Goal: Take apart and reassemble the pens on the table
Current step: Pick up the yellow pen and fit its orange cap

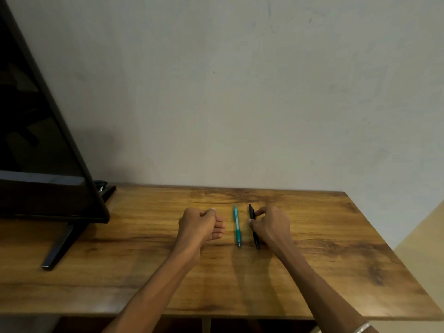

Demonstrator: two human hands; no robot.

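Two pens lie side by side on the wooden table [312, 272], both pointing towards me. The teal pen [237, 225] lies free between my hands. The black pen [252, 223] is just right of it, and my right hand [270, 224] pinches it between thumb and forefinger while it still touches the table. My left hand [200, 224] rests on the table left of the teal pen, fingers curled into a loose fist, holding nothing that I can see.
A dark flat screen [36, 140] on a black stand [60, 246] fills the left side of the table. A pale wall runs right behind the table. The table's right edge slants away at the right.
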